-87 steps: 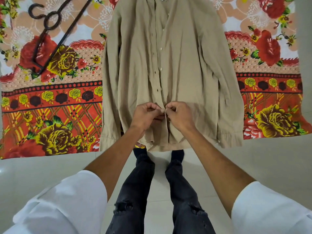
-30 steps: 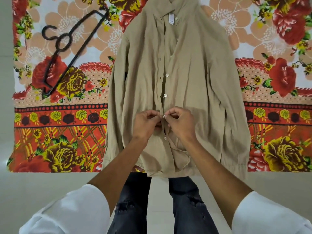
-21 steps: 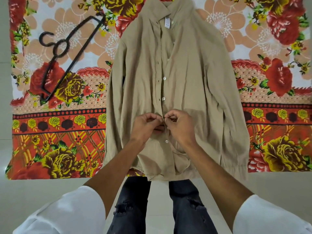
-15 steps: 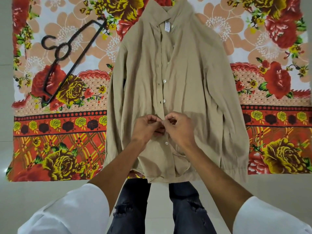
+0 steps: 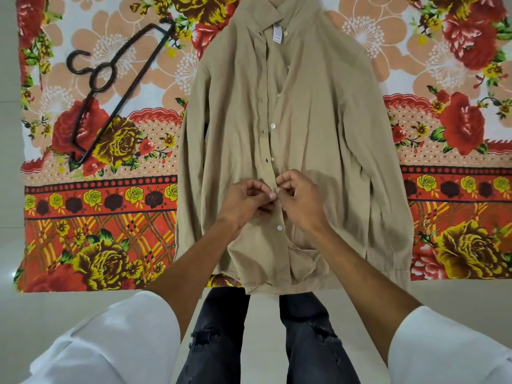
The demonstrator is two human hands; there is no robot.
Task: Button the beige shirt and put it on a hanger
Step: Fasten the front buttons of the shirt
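At shirt [image 5: 318, 120] front, L hand [image 5: 243, 202], R hand [image 5: 300, 199] pinching

Probably a home, floral sheet [image 5: 110, 217] spread on pale tiled floor [image 5: 41, 314]

white short sleeves [image 5: 116, 342], ripped dark jeans [image 5: 216, 342]

No writing can be read anywhere. The only lettered thing is a small white neck label [image 5: 276, 34] sewn inside the collar [image 5: 295, 8] of the beige shirt [image 5: 318, 120]. Its faint grey print is too small and blurred to make out.
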